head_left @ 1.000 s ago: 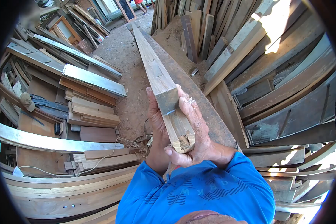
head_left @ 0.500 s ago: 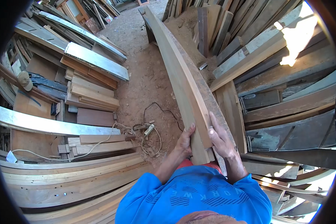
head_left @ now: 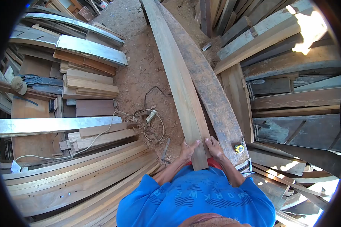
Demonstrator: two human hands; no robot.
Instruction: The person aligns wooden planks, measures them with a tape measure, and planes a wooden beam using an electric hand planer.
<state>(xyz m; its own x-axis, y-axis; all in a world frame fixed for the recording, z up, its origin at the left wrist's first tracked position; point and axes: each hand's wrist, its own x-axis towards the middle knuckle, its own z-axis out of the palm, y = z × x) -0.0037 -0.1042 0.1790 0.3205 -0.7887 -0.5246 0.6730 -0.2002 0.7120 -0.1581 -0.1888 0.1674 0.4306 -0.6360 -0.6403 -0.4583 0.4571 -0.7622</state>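
A long pale wooden plank (head_left: 174, 75) stretches from my waist to the far end of the worn wooden bench (head_left: 216, 94). My left hand (head_left: 188, 150) grips its left edge near the close end, thumb on top. On the opposite edge, my right hand (head_left: 215, 148) is closed round it in the same way. A lengthwise line divides the near part; I cannot tell whether it marks two boards or two faces. A yellow tape measure (head_left: 239, 148) lies on the bench to the right of my right hand.
Stacked boards (head_left: 91, 89) line the left side, with long planks (head_left: 75, 178) at lower left. More timber (head_left: 295, 102) is piled at right. A white power strip (head_left: 150, 116) with looped cable lies on the dirt floor, near a thin metal tool (head_left: 165, 149).
The plank has shifted left off the bench's middle and turned, showing a broader face. My right hand has moved down towards its near end. The tape measure and metal tool have come into sight.
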